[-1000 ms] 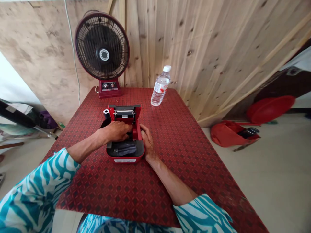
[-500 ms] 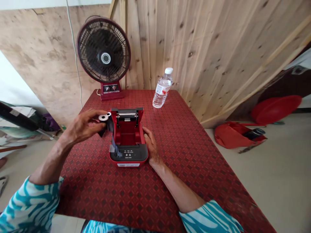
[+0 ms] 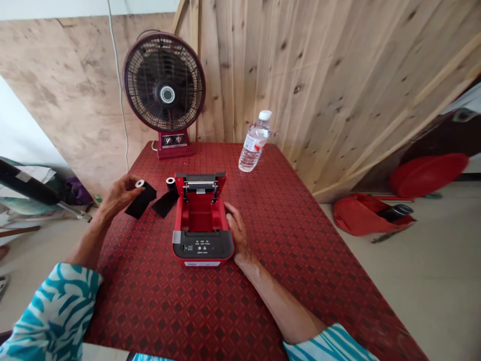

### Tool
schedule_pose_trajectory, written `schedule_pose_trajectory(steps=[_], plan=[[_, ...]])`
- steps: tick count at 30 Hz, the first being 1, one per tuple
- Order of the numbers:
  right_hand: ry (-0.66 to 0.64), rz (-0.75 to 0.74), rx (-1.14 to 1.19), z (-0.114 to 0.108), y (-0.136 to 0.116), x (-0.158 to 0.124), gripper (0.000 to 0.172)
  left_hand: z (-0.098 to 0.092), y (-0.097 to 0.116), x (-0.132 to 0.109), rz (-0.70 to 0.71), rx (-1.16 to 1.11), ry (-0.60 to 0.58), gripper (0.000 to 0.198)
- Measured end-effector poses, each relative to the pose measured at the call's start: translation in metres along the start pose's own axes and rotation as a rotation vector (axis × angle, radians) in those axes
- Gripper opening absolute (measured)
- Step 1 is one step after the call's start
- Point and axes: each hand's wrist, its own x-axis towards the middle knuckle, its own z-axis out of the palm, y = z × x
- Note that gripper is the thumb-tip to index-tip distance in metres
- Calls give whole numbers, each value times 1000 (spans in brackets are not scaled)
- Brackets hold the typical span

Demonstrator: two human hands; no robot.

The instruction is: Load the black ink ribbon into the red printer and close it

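Observation:
A red and black label printer [image 3: 203, 249] sits on the table with its lid raised and its red inner bay showing no roll. My right hand [image 3: 238, 231] is wrapped around the printer's right side, fingers partly hidden behind it. Left of the printer, my left hand [image 3: 123, 194] pinches the white-cored end of a roll of black ribbon [image 3: 143, 201], whose loose end hangs toward the table. Between that hand and the printer stands a second roll of black ribbon [image 3: 170, 196], its tail spread out on the tabletop.
At the back left of the patterned red table [image 3: 158, 296] stands a fan [image 3: 167, 95]. A clear water bottle [image 3: 252, 150] is at the back, near the wooden wall [image 3: 248, 65]. To the right, a red bag [image 3: 355, 214] lies on the floor.
My left hand has moved left, away from the printer, with one ribbon roll. The second roll now stands apart on the table. My right hand stays on the printer.

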Motion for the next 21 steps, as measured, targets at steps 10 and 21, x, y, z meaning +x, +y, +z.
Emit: schedule_pose_trajectory(steps=[10,21], plan=[[22,18,26,1,4,2,45,12,-12,11,34,154,-150,37],[19,-8,-15,0,4,1,45,33,12,37,146,387,-328,45]])
